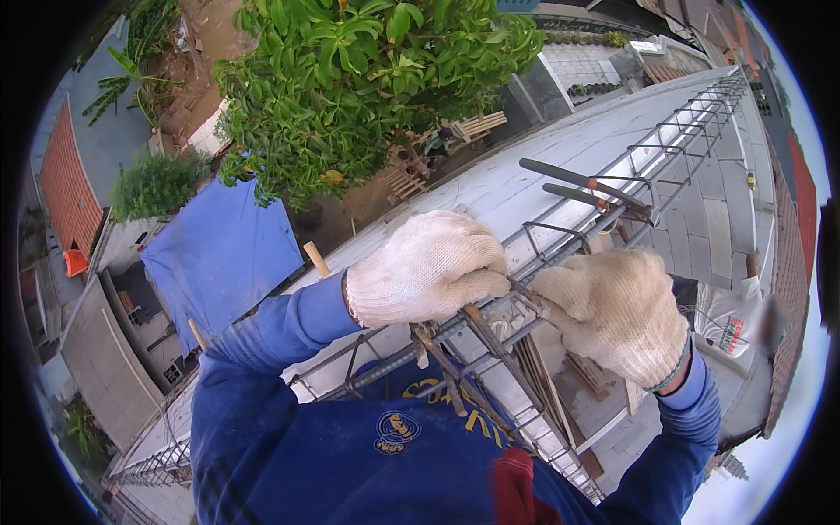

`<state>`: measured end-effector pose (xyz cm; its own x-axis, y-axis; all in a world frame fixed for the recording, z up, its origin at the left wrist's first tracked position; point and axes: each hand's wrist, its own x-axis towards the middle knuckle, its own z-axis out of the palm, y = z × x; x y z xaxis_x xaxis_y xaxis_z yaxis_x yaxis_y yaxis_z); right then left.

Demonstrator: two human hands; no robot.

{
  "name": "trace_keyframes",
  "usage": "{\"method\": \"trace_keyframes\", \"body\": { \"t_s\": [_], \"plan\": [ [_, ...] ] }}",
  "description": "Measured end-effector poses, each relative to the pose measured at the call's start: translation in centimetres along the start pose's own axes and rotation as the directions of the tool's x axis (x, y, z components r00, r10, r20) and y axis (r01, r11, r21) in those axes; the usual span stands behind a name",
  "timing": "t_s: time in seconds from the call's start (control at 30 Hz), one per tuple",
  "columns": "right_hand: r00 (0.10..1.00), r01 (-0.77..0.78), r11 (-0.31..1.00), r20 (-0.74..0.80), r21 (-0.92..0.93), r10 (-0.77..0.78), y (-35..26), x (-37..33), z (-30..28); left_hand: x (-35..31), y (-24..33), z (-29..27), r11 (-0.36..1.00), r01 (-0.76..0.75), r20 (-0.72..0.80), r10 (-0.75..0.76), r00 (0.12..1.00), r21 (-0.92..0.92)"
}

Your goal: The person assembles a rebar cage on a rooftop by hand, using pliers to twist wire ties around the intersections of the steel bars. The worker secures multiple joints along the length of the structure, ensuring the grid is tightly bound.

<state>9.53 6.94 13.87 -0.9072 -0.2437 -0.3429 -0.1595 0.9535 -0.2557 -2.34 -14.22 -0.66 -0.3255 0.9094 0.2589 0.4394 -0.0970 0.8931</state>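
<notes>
Both my hands wear cream knitted gloves and meet over a long steel rebar cage (630, 171) with bent stirrups. My left hand (429, 267) is closed, thumb and fingers pinched against the bars at the cage's near part. Just to its right, my right hand (617, 319) is closed too, its fingertips curled toward a brownish rod end between the two gloves. What either hand grips is hidden by the gloves. A pair of long-handled pincers (582, 185) with dark grips and orange parts lies across the cage beyond my right hand. Rusty bar pieces (451, 367) cross the cage below my hands.
The cage runs along a pale wall top (499, 188) high above the ground. Past its left edge are a leafy tree (367, 87) and a blue tarp (223, 254). Grey panels (709, 227) and a white sack (726, 328) lie right. Wooden strips (547, 389) stand below.
</notes>
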Motion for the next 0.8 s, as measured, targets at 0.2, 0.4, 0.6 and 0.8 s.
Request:
{"method": "trace_keyframes", "body": {
  "t_s": [0.2, 0.4, 0.6, 0.8],
  "plan": [
    [0.991, 0.101, 0.994, -0.082, -0.034, -0.103, 2.0, -0.3, 1.1, 0.0, 0.3, -1.3, 0.835, 0.408, 0.285, -0.316, 0.905, -0.370],
    [0.993, 0.042, 0.999, -0.108, 0.013, -0.040, 1.5, -0.4, 1.7, 0.6, 4.0, -4.8, 0.830, 0.049, 0.060, -0.099, 0.993, 0.556],
    [0.995, 0.059, 0.998, -0.088, 0.021, -0.057, 1.7, -0.5, 1.0, 0.3, 2.6, -3.2, 0.844, 0.439, 0.155, -0.410, 0.899, -0.308],
    [1.000, 0.018, 0.996, -0.018, 0.093, -0.017, 1.7, -0.5, 1.0, 0.2, 1.2, -0.4, 0.845, 0.378, 0.180, -0.334, 0.925, -0.378]
  ]
}}
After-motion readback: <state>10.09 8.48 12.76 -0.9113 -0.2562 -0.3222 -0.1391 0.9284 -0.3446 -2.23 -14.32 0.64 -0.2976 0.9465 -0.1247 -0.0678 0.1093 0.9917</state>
